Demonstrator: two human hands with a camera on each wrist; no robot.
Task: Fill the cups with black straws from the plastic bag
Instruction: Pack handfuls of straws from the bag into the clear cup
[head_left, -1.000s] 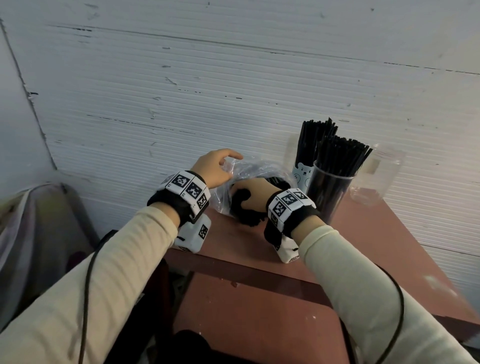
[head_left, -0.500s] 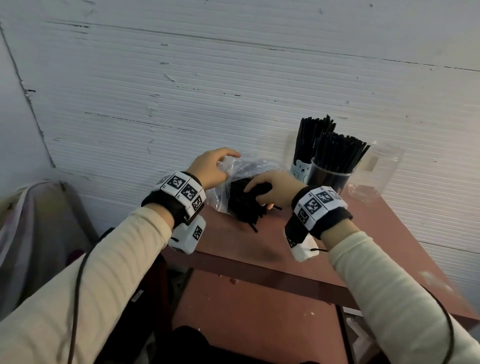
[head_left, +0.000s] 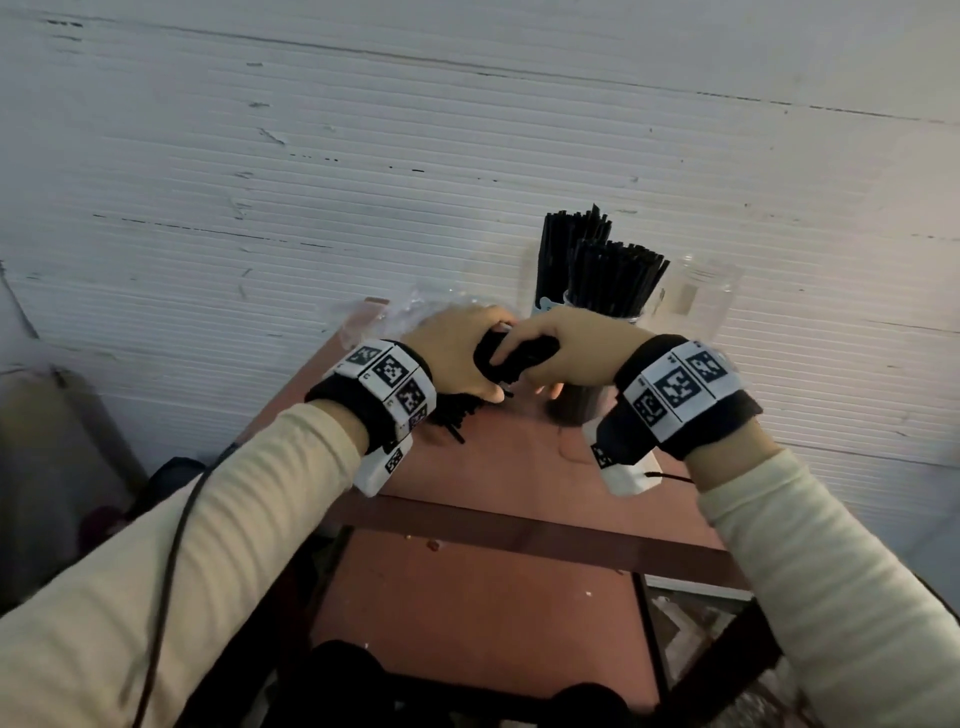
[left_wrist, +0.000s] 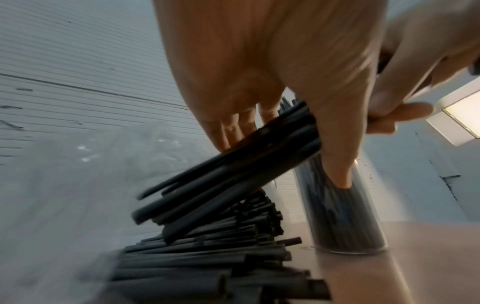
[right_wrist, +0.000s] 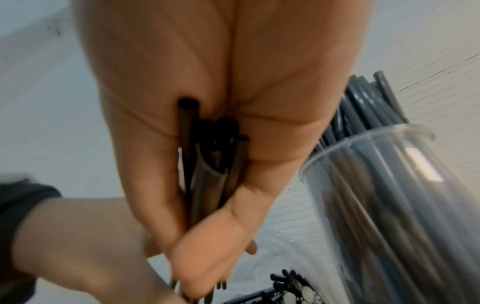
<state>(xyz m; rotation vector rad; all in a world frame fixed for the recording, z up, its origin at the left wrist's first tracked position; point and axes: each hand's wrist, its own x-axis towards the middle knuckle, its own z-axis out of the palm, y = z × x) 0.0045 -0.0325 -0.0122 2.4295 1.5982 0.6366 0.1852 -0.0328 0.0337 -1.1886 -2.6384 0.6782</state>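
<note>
We are in the middle of the job. Our left hand (head_left: 457, 358) and our right hand (head_left: 561, 353) meet over the red-brown table (head_left: 519, 467), and both curl their fingers around one small bunch of thin black plastic straws (head_left: 511, 358). The left wrist view shows the bunch (left_wrist: 233, 174) slanting down out of our left fingers, and the right wrist view shows straw ends (right_wrist: 207, 156) poking up out of our right fist.

The clear crinkly plastic bag (head_left: 410, 312) lies at about 10 o'clock from our hands, close by the white wall. A pile of loose black straws (left_wrist: 207, 257) sits by it on the table, under our left wrist.

The cups stand at about 1 o'clock. The near clear plastic cup (head_left: 582, 405) is packed with black straws, and so is the white cup (head_left: 545, 306) behind it. A third clear cup (head_left: 701, 296), at about 2 o'clock, looks empty.

We think this step is making the bunch neat, so all the ends line up. Next, we think, one hand should let go and the other should carry the bunch to the empty cup. The bunch should stand straight up as it goes in. We need to hold it tight so no straws slip out, and not bump the full cups.
</note>
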